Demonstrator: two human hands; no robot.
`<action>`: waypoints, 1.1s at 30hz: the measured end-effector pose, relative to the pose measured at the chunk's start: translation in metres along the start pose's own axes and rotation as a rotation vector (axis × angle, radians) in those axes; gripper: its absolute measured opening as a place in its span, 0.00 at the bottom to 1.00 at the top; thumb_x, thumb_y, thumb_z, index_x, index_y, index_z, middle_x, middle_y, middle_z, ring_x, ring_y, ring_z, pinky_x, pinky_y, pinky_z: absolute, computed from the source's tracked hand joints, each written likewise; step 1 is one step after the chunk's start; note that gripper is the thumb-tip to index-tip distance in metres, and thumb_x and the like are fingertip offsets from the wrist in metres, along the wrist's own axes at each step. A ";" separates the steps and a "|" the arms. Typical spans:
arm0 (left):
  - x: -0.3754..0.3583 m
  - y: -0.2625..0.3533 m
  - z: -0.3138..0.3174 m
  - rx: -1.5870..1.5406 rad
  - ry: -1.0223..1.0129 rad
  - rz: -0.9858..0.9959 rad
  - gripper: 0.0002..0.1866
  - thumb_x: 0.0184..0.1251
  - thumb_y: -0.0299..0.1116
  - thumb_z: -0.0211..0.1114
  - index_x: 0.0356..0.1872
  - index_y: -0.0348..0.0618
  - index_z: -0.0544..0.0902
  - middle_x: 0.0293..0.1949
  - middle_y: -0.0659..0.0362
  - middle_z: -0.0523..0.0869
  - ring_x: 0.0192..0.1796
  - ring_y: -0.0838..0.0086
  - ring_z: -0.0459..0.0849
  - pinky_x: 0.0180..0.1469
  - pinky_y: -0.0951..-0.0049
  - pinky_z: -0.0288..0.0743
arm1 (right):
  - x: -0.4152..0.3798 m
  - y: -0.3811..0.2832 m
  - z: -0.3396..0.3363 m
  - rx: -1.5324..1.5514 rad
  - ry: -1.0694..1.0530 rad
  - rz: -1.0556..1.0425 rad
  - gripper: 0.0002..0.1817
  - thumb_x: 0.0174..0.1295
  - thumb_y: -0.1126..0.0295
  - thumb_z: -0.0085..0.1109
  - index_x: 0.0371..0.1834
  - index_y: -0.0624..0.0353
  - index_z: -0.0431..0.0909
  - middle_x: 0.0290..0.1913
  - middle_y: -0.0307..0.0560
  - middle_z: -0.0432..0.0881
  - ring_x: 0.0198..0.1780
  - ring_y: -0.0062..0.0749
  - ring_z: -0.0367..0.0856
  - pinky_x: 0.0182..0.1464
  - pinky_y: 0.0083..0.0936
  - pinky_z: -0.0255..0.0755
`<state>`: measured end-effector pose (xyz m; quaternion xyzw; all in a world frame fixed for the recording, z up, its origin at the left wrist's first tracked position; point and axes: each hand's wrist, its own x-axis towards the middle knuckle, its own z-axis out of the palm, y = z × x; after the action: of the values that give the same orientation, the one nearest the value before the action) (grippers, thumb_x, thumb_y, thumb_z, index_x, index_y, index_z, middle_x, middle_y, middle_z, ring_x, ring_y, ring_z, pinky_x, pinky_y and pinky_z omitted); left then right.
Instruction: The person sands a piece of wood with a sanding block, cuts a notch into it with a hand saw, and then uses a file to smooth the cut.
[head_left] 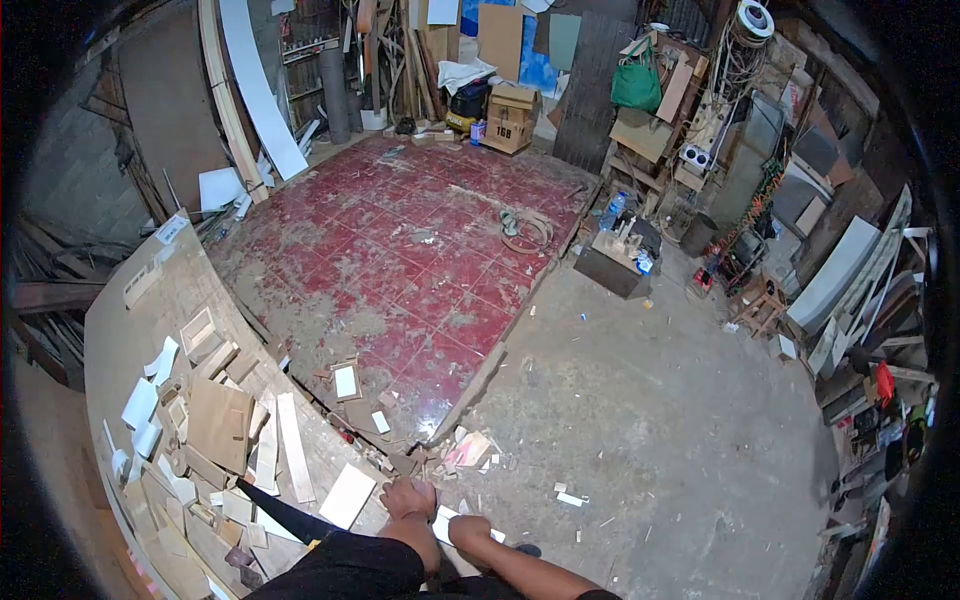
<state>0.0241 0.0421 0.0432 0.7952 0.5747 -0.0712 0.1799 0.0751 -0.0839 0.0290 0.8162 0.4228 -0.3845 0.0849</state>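
Observation:
Near the bottom centre, my left hand [410, 497] is lowered with its fingers curled. Whatever it grips, if anything, is hidden beneath it. Just to its right, my right hand [470, 529] is closed on a narrow white board [443, 524], which shows on both sides of the fist. Left of my hands lies a flat white panel [348, 496]. A long dark blade, like a handsaw [280, 513], slants across the wood pieces, with a bit of yellow near my dark clothing. Wood scraps [470, 450] lie on the floor beyond my hands.
A large wooden sheet [130, 330] on the left bears offcuts and a brown wooden panel [220, 424]. Dusty red tiles [400, 250] form a raised floor with an edge beside grey concrete [640, 430]. A dark box [610, 270] with bottles stands right of it; boards lean along the walls.

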 end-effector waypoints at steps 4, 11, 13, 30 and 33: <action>0.000 0.001 -0.003 -0.008 -0.029 -0.016 0.33 0.62 0.59 0.60 0.56 0.40 0.82 0.58 0.49 0.83 0.65 0.56 0.72 0.67 0.53 0.63 | -0.030 0.014 -0.015 -0.113 -0.070 -0.024 0.14 0.65 0.65 0.56 0.46 0.51 0.90 0.47 0.44 0.91 0.45 0.42 0.91 0.37 0.42 0.82; 0.002 -0.002 0.010 -0.015 0.090 0.031 0.32 0.62 0.59 0.60 0.54 0.40 0.82 0.57 0.49 0.83 0.64 0.55 0.73 0.67 0.52 0.61 | -0.012 -0.004 -0.003 -0.086 -0.034 0.046 0.13 0.65 0.66 0.56 0.46 0.51 0.90 0.50 0.46 0.90 0.48 0.42 0.90 0.39 0.40 0.83; 0.001 -0.002 0.007 -0.019 0.060 0.027 0.31 0.60 0.58 0.61 0.52 0.40 0.82 0.55 0.48 0.84 0.62 0.53 0.75 0.66 0.51 0.62 | -0.005 -0.009 -0.001 -0.045 -0.012 0.058 0.13 0.65 0.66 0.56 0.45 0.51 0.90 0.50 0.47 0.90 0.48 0.43 0.90 0.39 0.40 0.83; 0.002 0.001 -0.009 -0.033 -0.065 -0.003 0.30 0.61 0.56 0.58 0.52 0.40 0.84 0.56 0.48 0.83 0.64 0.54 0.74 0.68 0.52 0.62 | -0.009 0.001 -0.018 -0.089 -0.096 -0.034 0.13 0.66 0.67 0.56 0.44 0.54 0.90 0.49 0.47 0.90 0.48 0.40 0.90 0.38 0.43 0.83; 0.002 -0.001 -0.002 -0.044 -0.011 0.004 0.30 0.62 0.56 0.57 0.52 0.40 0.83 0.56 0.49 0.83 0.64 0.55 0.74 0.68 0.53 0.62 | -0.029 0.008 -0.028 -0.102 -0.114 0.024 0.16 0.69 0.65 0.52 0.48 0.53 0.89 0.51 0.46 0.89 0.51 0.40 0.89 0.42 0.43 0.82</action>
<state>0.0234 0.0453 0.0440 0.7917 0.5736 -0.0627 0.2008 0.0869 -0.0941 0.0665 0.7926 0.4263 -0.4075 0.1549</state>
